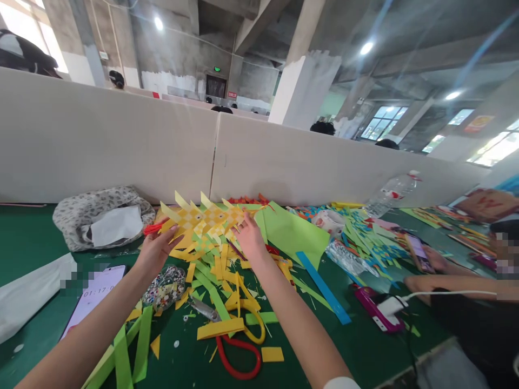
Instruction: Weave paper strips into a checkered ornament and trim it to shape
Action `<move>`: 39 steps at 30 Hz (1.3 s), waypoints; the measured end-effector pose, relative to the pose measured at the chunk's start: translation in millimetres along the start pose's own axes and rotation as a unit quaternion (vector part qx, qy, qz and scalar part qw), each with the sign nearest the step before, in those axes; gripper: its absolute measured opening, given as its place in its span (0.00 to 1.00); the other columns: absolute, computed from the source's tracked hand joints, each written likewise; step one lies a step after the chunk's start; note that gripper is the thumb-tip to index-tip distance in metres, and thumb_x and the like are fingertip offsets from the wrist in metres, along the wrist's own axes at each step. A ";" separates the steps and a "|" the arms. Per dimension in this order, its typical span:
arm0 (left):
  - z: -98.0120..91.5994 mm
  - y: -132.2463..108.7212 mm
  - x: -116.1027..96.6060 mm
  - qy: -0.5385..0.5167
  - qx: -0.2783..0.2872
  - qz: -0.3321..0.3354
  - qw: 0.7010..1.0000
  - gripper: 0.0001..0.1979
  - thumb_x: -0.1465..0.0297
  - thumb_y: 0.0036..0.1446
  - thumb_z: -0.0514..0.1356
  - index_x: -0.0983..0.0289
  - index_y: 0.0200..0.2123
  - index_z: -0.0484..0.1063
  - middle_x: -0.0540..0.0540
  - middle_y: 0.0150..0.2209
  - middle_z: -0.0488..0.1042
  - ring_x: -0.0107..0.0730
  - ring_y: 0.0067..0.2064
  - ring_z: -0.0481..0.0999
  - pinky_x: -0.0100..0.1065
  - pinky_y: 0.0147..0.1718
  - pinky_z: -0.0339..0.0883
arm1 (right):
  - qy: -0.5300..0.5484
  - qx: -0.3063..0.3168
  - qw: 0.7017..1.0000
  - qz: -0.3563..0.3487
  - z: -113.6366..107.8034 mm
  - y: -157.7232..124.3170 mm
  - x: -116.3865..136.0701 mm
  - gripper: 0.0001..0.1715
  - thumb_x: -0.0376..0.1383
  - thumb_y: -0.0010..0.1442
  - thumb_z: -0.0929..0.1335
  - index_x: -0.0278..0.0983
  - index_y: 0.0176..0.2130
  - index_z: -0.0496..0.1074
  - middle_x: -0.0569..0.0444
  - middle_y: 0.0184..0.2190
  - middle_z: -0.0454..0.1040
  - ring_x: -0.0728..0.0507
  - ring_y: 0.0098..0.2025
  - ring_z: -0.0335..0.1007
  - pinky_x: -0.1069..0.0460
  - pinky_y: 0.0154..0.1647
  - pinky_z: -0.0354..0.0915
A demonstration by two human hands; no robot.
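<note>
A yellow woven paper piece with pointed spikes along its upper and lower edges is held up above the table. My left hand grips its left end near a red tassel, fingers closed on it. At the right part of the piece, my right hand holds it between thumb and fingers. Beneath lie loose yellow and green paper strips. Scissors with one red and one yellow handle rest on the table below my hands, with a folded yellow strip over them.
A phone and a patterned pouch lie left, a bag of beads near my left wrist. Green sheets, a blue strip, a bottle and a power bank are right, beside another person's arm. A white partition stands behind.
</note>
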State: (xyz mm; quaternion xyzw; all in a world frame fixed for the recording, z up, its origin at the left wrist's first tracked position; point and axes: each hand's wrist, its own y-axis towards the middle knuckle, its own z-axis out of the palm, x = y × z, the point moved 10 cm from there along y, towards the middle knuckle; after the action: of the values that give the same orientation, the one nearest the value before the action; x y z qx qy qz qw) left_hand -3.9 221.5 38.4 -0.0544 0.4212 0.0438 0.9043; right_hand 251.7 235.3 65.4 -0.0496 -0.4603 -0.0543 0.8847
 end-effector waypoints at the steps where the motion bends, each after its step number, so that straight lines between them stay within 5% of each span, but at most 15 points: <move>1: 0.9 -0.6 3.4 -0.002 0.004 -0.010 1.000 0.18 0.80 0.42 0.65 0.59 0.37 0.70 0.49 0.31 0.76 0.28 0.35 0.77 0.26 0.30 0.72 | -0.010 -0.021 1.000 0.005 -4.7 0.5 -2.8 0.19 0.45 0.45 0.71 0.43 0.38 0.68 0.54 0.42 0.72 0.45 0.45 0.67 0.50 0.41 0.65; 7: -7.0 -2.4 16.0 0.035 -0.042 -0.041 0.998 0.14 0.77 0.42 0.67 0.62 0.34 0.69 0.51 0.31 0.76 0.28 0.31 0.77 0.23 0.24 0.70 | -0.034 -0.099 0.995 0.003 -20.2 -1.5 -5.8 0.24 0.44 0.40 0.74 0.40 0.37 0.67 0.53 0.39 0.73 0.46 0.41 0.70 0.54 0.32 0.68; 14: -9.5 -10.4 -10.3 0.046 -0.061 -0.005 0.997 0.13 0.77 0.41 0.67 0.63 0.31 0.69 0.49 0.29 0.75 0.23 0.28 0.76 0.20 0.24 0.69 | -0.065 -0.094 0.992 -0.051 -20.1 -9.6 21.1 0.19 0.45 0.47 0.70 0.41 0.38 0.67 0.56 0.38 0.75 0.48 0.40 0.71 0.55 0.32 0.69; 19: -8.6 -11.2 -29.6 0.097 -0.042 0.001 0.994 0.12 0.75 0.41 0.67 0.64 0.31 0.70 0.50 0.28 0.74 0.24 0.27 0.76 0.22 0.25 0.69 | -0.153 -0.069 0.984 -0.057 -27.9 -5.9 37.2 0.18 0.38 0.41 0.72 0.36 0.34 0.70 0.52 0.31 0.76 0.45 0.35 0.73 0.52 0.30 0.69; 27: 52.1 52.7 -52.8 0.266 0.065 0.018 0.962 0.11 0.68 0.44 0.66 0.63 0.32 0.71 0.52 0.31 0.75 0.32 0.32 0.78 0.28 0.30 0.70 | -0.367 -0.089 0.924 -0.063 -56.6 10.5 99.3 0.16 0.33 0.34 0.75 0.33 0.28 0.72 0.57 0.23 0.74 0.51 0.24 0.68 0.55 0.25 0.66; 32: 71.7 95.6 -29.2 0.395 0.108 -0.015 0.912 0.16 0.68 0.32 0.71 0.68 0.27 0.73 0.55 0.25 0.76 0.35 0.27 0.77 0.31 0.28 0.69 | -0.496 -0.093 0.863 -0.030 -80.0 29.7 104.5 0.16 0.34 0.36 0.77 0.32 0.26 0.71 0.56 0.20 0.72 0.51 0.21 0.65 0.54 0.23 0.65; 37: 46.7 118.6 11.6 0.504 0.100 -0.045 0.857 0.15 0.69 0.31 0.72 0.67 0.24 0.72 0.51 0.18 0.72 0.33 0.25 0.75 0.31 0.27 0.67 | -0.590 -0.053 0.803 0.071 -105.7 54.3 50.1 0.17 0.39 0.61 0.64 0.34 0.48 0.65 0.49 0.45 0.68 0.45 0.42 0.68 0.46 0.41 0.67; 39: 32.5 121.0 32.1 0.544 0.110 -0.067 0.829 0.14 0.69 0.34 0.71 0.68 0.24 0.72 0.52 0.20 0.73 0.37 0.28 0.75 0.33 0.28 0.67 | -0.623 -0.042 0.774 0.100 -114.3 62.2 29.4 0.18 0.40 0.61 0.64 0.35 0.49 0.64 0.49 0.48 0.67 0.44 0.45 0.67 0.44 0.43 0.66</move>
State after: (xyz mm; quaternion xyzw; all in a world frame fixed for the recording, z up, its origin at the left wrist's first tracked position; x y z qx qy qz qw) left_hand 26.2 346.8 27.1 0.0022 0.8424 -0.1002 0.5294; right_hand 369.8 279.6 21.8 -0.1553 -0.9007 0.0578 0.4015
